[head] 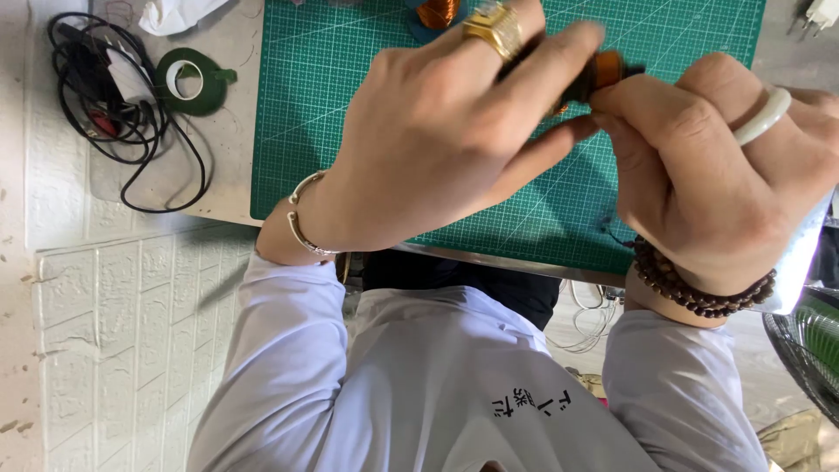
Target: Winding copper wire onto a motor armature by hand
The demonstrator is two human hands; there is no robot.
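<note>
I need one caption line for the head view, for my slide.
Both hands, left hand and right hand, hold a small copper coil above a green cutting mat.

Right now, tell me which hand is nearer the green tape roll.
Left. The left hand, gripping a small orange-wound coil over the cutting mat, sits right of the green tape roll; the right hand, on the same coil, lies farther right.

Small copper-wound coil (pixel 605 70), orange-brown winding on a dark body. Held above the green cutting mat (pixel 350 105), toward the far right of the surface. Mostly hidden: only a short section of winding and a dark end piece show between the fingers (pixel 559 140) of both hands. Pose roughly horizontal, long axis running left to right. Finer detail of the body cannot be told.
</note>
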